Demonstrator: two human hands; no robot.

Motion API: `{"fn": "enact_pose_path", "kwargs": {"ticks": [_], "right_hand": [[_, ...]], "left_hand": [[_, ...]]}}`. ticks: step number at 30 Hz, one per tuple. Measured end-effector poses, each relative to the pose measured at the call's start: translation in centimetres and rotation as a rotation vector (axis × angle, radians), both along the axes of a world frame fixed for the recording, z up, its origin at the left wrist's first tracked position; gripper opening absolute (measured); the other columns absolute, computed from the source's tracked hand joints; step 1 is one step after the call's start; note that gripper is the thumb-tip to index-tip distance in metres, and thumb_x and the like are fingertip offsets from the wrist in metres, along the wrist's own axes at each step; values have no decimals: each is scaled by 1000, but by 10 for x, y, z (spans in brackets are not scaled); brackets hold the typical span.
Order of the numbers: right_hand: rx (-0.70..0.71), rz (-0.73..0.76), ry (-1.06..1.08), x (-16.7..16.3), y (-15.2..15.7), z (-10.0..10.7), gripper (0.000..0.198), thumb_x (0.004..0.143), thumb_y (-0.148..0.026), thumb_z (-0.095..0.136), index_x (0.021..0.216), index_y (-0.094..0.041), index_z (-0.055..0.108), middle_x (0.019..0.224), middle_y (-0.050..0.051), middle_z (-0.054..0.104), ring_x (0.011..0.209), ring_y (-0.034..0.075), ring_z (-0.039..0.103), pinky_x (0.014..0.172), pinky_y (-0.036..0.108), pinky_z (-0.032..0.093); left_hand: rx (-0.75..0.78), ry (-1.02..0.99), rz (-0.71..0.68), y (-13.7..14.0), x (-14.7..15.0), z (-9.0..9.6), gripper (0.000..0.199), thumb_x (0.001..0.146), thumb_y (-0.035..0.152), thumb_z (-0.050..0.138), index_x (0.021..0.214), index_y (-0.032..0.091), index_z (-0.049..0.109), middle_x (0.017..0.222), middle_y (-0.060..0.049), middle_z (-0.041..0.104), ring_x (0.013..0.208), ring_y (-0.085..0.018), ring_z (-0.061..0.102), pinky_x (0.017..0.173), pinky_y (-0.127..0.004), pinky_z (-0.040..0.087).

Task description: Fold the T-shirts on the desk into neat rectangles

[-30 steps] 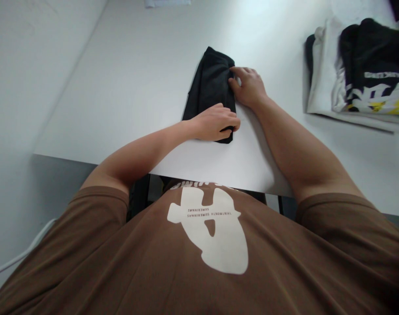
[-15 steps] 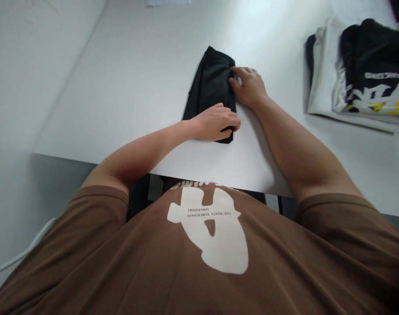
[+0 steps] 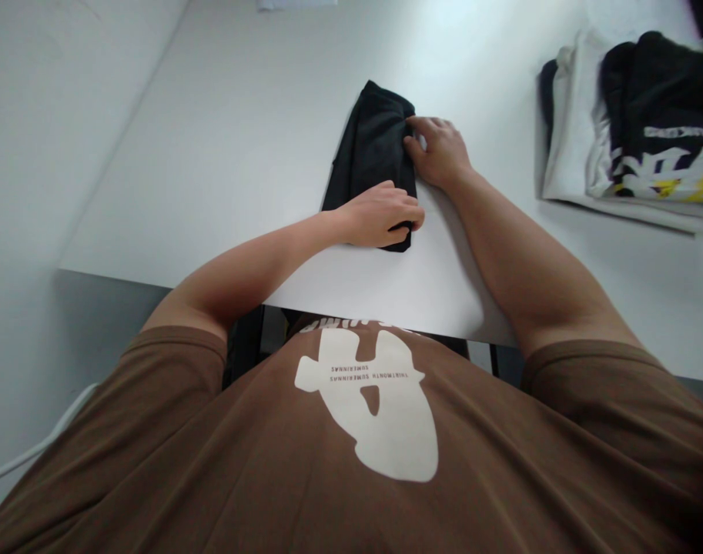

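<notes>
A black folded garment [image 3: 375, 138] lies on the white table [image 3: 229, 154] in front of me; its exact kind does not show. My left hand [image 3: 381, 215] reaches across its near end, with fingers curled round the near right edge. Part of the cloth is covered by that hand. Farther up the same right edge, my right hand [image 3: 440, 154] pinches the cloth between thumb and fingertips. The garment lies lengthwise away from me, with long creases along it.
To the right sits a stack of folded clothes [image 3: 576, 123], white and dark, topped by a black printed piece [image 3: 668, 100]. A wall [image 3: 51, 138] runs along the left. A pale item [image 3: 296, 4] is cut off at the far edge. The table's near edge is by my body.
</notes>
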State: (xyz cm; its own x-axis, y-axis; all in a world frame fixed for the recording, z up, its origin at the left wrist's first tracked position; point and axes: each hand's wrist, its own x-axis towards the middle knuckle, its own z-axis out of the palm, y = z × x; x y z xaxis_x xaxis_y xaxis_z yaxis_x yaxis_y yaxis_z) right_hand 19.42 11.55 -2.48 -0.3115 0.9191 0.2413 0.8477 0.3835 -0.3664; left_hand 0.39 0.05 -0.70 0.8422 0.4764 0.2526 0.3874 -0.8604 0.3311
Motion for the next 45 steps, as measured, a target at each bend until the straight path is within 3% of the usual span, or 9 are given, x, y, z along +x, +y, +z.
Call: {"fn": "enact_pose_path", "kwargs": {"ticks": [23,36,45], "right_hand": [[19,-3,10,1,0,-1,48,103,-39,52,149,-31,63,155,2,62,141,32,55,123,53,41],[3,6,3,0,1,-2,49,106,-38,51,152,-25,62,156,6,61,142,32,54,124,50,38],[17,-2,-1,3,5,-6,47,104,-42,52,149,-36,62,154,-1,62,141,31,55,123,54,42]], "left_hand": [[-23,0,-2,0,-1,0,29,91,20,55,109,27,75,107,-6,78,104,-27,67,97,-50,38],[-12,-4,-8,1,0,-2,28,91,22,56,110,28,75,107,-5,78,104,-27,67,98,-50,37],[10,1,-7,1,0,-2,26,90,20,56,107,27,75,105,-5,78,103,-27,68,93,-48,40]]}}
